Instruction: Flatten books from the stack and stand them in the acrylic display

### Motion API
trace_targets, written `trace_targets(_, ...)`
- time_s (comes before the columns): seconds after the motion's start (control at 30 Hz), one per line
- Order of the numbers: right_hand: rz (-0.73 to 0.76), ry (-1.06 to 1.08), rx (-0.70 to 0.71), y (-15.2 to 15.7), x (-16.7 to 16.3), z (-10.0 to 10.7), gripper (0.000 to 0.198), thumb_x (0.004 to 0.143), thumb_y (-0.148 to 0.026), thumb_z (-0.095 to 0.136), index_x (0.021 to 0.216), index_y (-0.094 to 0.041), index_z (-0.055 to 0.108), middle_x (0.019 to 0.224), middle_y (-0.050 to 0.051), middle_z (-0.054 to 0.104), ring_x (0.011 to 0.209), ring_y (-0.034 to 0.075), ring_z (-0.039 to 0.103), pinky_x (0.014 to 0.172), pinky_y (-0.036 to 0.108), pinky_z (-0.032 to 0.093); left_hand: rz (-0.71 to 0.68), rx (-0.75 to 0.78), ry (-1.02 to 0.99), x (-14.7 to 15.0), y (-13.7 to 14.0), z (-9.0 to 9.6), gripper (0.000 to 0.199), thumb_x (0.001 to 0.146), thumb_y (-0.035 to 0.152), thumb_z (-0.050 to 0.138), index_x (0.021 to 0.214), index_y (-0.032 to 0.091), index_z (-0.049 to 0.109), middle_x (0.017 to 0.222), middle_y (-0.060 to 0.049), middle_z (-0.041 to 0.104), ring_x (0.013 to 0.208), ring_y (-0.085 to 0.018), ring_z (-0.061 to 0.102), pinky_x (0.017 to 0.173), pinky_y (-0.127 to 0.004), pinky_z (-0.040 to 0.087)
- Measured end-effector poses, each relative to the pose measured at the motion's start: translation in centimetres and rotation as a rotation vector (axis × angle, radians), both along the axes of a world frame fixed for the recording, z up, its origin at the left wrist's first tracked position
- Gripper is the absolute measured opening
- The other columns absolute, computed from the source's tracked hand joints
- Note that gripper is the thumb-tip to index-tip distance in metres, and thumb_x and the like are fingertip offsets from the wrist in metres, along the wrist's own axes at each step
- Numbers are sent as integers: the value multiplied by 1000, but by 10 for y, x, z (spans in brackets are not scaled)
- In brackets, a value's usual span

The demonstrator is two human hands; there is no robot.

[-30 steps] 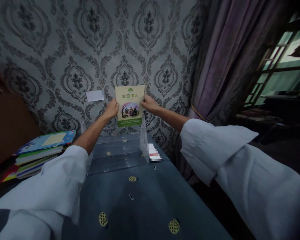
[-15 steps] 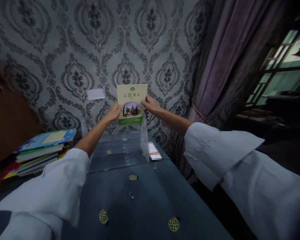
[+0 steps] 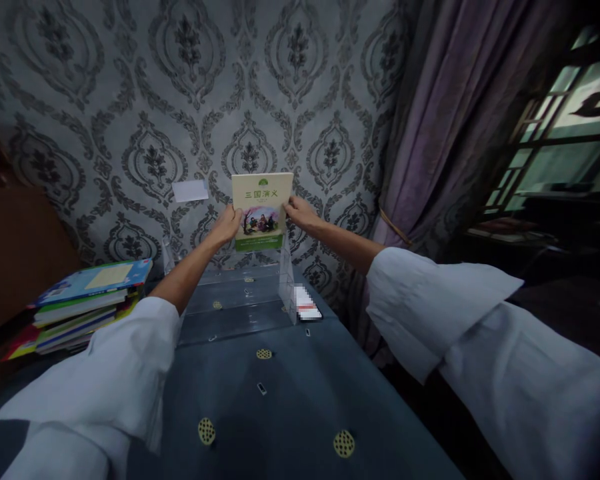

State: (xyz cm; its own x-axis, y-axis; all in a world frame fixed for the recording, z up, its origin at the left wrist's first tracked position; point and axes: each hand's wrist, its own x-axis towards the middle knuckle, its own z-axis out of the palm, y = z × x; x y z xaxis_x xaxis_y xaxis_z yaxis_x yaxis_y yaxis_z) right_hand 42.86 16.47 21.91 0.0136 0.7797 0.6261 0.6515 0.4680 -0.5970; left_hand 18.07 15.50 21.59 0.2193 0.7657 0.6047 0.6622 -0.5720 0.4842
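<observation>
A cream and green book (image 3: 261,207) with a picture of people under a pink tree is held upright, its cover facing me. My left hand (image 3: 226,225) grips its left edge, thumb on the cover. On the opposite edge my right hand (image 3: 301,213) is closed, with fingers partly hidden behind the book. Just below and around it stands a clear plastic rack (image 3: 289,283) with transparent sides, on the dark blue tabletop. The book's lower edge is above the rack's base; whether it touches the rack's back I cannot tell.
A stack of books (image 3: 95,287) lies at the left of the table (image 3: 300,393), whose cloth has a lotus-pod pattern. A blurred white and red item (image 3: 306,305) sits right of the rack. Behind are a patterned wall (image 3: 250,80) and a purple curtain (image 3: 425,127).
The book's top has tipped slightly and sits a little lower, and its top edge shows more. Both hands keep their hold and have barely moved.
</observation>
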Motion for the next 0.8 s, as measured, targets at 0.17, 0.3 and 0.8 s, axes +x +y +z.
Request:
trace_targets(0.17,-13,10,-8,-4,-7,2,23,93,-33,46,92,-18,64,87,9,70,86,24,66,78,36,57,43,-19,-3,-1,-2,4,40,101,36,31,121,12,57,123,-20,67,125,-33,58,107,-44,43)
trace_targets(0.3,-6,10,-16,-6,-7,1,22,92,-31,45,92,-18,63,84,8,70,82,23,65,74,34,57,60,-26,0,-1,-3,4,42,102,35,30,121,9,57,124,-22,66,124,-33,59,106,-43,43)
trace_targets(0.8,0,18,-25,-9,-5,0,24,93,-37,47,90,-19,63,87,9,70,86,25,66,81,41,58,48,-34,50,0,-15,5,43,102,36,31,129,11,53,130,-21,64,126,-34,57,108,-46,42)
